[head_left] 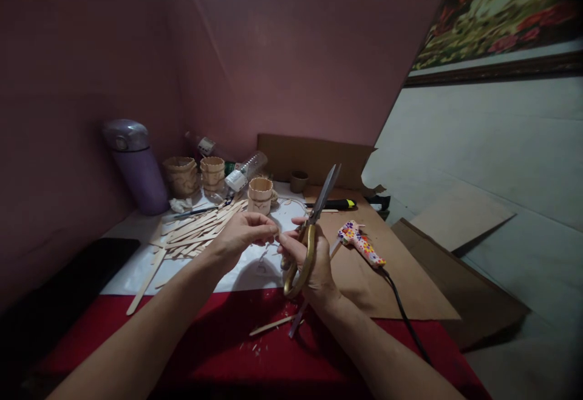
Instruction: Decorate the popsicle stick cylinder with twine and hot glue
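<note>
Left hand pinched narrow on small pale bit, too small to identify, held above white sheet. Right hand gripped gold-handled scissors, blades shut, tips pointing up and away. Judged trimming step, between cuts. Cut here would call for opened blades, bit fed between them, fingertips clear. Stick pile lay just left; glue gun right, on cardboard.

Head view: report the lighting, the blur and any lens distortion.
Head view: dim, warm light, brightest on the white sheet. The corners darken, most at upper right by the framed picture, which looks soft. Wide-lens bending tilts the pink wall and that frame. The scissors in the right hand are fairly sharp. The dark flat object at lower left is lost in shadow.
</note>
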{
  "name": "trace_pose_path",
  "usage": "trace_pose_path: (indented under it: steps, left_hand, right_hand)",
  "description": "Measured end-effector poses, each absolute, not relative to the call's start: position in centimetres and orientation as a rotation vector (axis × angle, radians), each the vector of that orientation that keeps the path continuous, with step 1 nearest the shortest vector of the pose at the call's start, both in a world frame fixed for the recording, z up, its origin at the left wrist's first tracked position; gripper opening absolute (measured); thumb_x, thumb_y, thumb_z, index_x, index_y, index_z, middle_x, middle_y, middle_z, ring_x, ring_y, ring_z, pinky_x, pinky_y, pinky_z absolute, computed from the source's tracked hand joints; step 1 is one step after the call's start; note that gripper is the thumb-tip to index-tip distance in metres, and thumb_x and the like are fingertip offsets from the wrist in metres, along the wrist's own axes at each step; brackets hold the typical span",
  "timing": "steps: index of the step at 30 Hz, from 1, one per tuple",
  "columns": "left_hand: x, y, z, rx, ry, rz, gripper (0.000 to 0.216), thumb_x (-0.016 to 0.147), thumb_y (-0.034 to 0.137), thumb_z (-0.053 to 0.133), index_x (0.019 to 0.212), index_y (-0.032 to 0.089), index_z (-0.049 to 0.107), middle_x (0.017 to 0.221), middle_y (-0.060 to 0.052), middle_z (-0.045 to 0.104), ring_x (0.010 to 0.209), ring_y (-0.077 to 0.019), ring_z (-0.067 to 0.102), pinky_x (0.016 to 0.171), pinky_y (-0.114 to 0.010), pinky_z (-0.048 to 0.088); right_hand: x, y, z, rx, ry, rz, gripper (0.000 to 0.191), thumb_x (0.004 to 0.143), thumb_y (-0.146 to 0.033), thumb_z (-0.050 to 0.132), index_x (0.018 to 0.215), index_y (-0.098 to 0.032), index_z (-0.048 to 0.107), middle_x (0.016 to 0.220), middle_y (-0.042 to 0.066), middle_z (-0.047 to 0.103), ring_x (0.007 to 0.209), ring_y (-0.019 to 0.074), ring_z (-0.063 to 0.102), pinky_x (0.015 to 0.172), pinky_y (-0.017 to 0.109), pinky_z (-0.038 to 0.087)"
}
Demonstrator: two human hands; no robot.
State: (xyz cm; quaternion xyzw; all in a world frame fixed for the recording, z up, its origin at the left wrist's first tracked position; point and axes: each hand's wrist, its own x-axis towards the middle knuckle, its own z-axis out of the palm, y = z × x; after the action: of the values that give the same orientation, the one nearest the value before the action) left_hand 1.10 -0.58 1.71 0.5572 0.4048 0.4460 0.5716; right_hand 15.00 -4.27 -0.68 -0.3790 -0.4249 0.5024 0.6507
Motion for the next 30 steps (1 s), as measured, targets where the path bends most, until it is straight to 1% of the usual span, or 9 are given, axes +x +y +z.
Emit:
trace_pose_path:
  steps: [3, 5, 7, 9, 13, 16, 19, 26, 30]
  left_hand:
    - [0.9, -0.5, 2.1, 1.192, 0.958, 1.109, 0.019, 0.058, 0.029, 0.078, 0.061, 0.013, 0.067, 0.055, -0.001, 0.06, 0.053, -0.0099, 0.051, 0.055, -0.024, 0.038]
    - [0.6, -0.5, 2.3, 1.139, 0.939, 1.145, 0.02, 0.058, 0.029, 0.078, 0.063, 0.013, 0.067, 0.057, -0.002, 0.061, 0.056, -0.0103, 0.052, 0.056, -0.024, 0.04]
    - [0.4, -0.5, 2.6, 1.123, 0.908, 1.154, 0.02, 0.059, 0.028, 0.078, 0.065, 0.012, 0.067, 0.059, -0.002, 0.062, 0.057, -0.0103, 0.053, 0.056, -0.023, 0.04]
    - [0.3, -0.5, 2.7, 1.126, 0.875, 1.134, 0.02, 0.06, 0.027, 0.078, 0.065, 0.011, 0.067, 0.062, -0.004, 0.065, 0.056, -0.0099, 0.053, 0.057, -0.023, 0.041]
    - [0.3, -0.5, 2.8, 1.114, 0.845, 1.107, 0.02, 0.062, 0.026, 0.078, 0.066, 0.011, 0.066, 0.069, -0.008, 0.069, 0.06, -0.0127, 0.059, 0.055, -0.023, 0.042]
    - [0.1, -0.5, 2.9, 1.079, 0.84, 1.15, 0.019, 0.06, 0.024, 0.079, 0.066, 0.012, 0.066, 0.06, -0.003, 0.064, 0.061, -0.0135, 0.061, 0.053, -0.022, 0.042]
    - [-0.2, -0.5, 3.1, 1.064, 0.839, 1.193, 0.02, 0.061, 0.025, 0.079, 0.066, 0.012, 0.065, 0.06, -0.001, 0.062, 0.057, -0.0109, 0.059, 0.05, -0.021, 0.042]
    - [-0.6, -0.5, 3.5, 1.029, 0.853, 1.245, 0.022, 0.062, 0.026, 0.078, 0.071, 0.011, 0.065, 0.066, -0.005, 0.068, 0.058, -0.012, 0.061, 0.047, -0.02, 0.042]
    - [-0.6, -0.7, 3.8, 1.019, 0.839, 1.272, 0.023, 0.061, 0.026, 0.079, 0.07, 0.011, 0.064, 0.065, -0.005, 0.068, 0.057, -0.0118, 0.06, 0.046, -0.019, 0.042]
  right_hand:
    - [15.0, -4.1, -0.8, -0.863, -0.99, 1.193, 0.046, 0.07, -0.04, 0.074, 0.101, -0.019, 0.047, 0.061, -0.004, 0.064, 0.045, 0.0087, 0.057, 0.037, 0.014, 0.04]
    - [15.0, -4.1, -0.8, -0.848, -1.017, 1.267, 0.052, 0.071, -0.05, 0.072, 0.104, -0.017, 0.049, 0.059, -0.002, 0.065, 0.041, 0.0082, 0.055, 0.033, 0.013, 0.037]
    - [14.9, -4.2, -0.9, -0.82, -1.043, 1.351, 0.061, 0.067, -0.055, 0.073, 0.107, -0.015, 0.05, 0.058, -0.001, 0.065, 0.04, 0.0088, 0.056, 0.032, 0.013, 0.036]
    - [14.8, -4.4, -0.9, -0.802, -1.068, 1.424, 0.067, 0.063, -0.058, 0.075, 0.11, -0.015, 0.051, 0.058, 0.0, 0.066, 0.04, 0.0101, 0.057, 0.032, 0.014, 0.039]
    - [14.7, -4.6, -1.1, -0.822, -1.121, 1.483, 0.069, 0.06, -0.063, 0.074, 0.107, -0.015, 0.055, 0.056, 0.001, 0.065, 0.039, 0.0104, 0.056, 0.033, 0.015, 0.04]
    - [14.6, -4.6, -1.2, -0.85, -1.099, 1.508, 0.078, 0.056, -0.066, 0.075, 0.111, -0.014, 0.055, 0.057, 0.001, 0.064, 0.04, 0.0103, 0.056, 0.034, 0.015, 0.039]
    - [14.6, -4.7, -1.1, -0.866, -1.06, 1.559, 0.087, 0.05, -0.067, 0.076, 0.113, -0.013, 0.053, 0.056, -0.001, 0.062, 0.039, 0.0095, 0.054, 0.036, 0.015, 0.038]
    - [14.6, -5.5, -0.5, -0.853, -1.162, 1.482, 0.085, 0.054, -0.076, 0.066, 0.11, -0.013, 0.054, 0.065, 0.001, 0.062, 0.046, 0.0085, 0.054, 0.043, 0.018, 0.041]
    - [14.9, -5.6, -0.3, -0.834, -1.221, 1.459, 0.083, 0.056, -0.074, 0.068, 0.111, -0.013, 0.056, 0.068, 0.001, 0.06, 0.049, 0.009, 0.052, 0.045, 0.019, 0.041]
